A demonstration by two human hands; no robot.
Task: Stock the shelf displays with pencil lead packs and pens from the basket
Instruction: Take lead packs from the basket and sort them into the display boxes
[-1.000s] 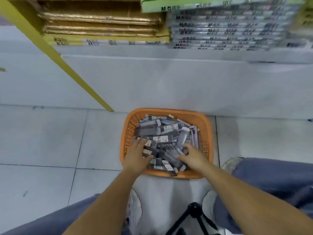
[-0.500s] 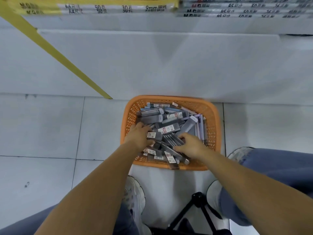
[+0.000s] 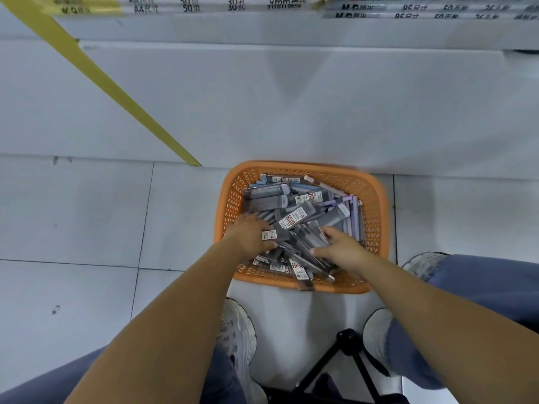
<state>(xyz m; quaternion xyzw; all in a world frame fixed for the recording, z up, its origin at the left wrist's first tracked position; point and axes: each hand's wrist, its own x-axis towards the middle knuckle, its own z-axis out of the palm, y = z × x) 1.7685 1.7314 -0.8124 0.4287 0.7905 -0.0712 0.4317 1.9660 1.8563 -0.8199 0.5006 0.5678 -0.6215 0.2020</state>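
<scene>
- The shelf unit (image 3: 291, 97) rose directly behind the basket. Only its blank white base panel showed, with a row of loose-leaf paper packs (image 3: 204, 4) high above the basket. No lead or pen display was in view, so how much had been stocked could not be told.
- The orange basket (image 3: 376, 199) stood on the tiled floor (image 3: 73, 214), its far rim against that panel. It was heaped close to its rim, so I judged that most of the stocking was left to do and that this was a picking-up step.
- The pencil lead packs (image 3: 294, 217), grey with white-and-red labels, filled the basket's middle and near side. One poked out over the basket's near rim.
- The pens (image 3: 354, 211), pale purple, lay along the basket's right wall, and neither hand touched them.
- The left grip (image 3: 248, 234) was inside the basket's left half, narrowed, with thumb and fingers pinching a white-labelled lead pack (image 3: 272, 235).
- The right grip (image 3: 342, 247) was in the basket's near right part. Its fingers were bent down onto the packs and its thumb spread toward the basket's middle. It touched the packs, but whether it had closed on any could not be told.
- The pinched pack lay level with the heap in the basket and was not yet lifted clear.
</scene>
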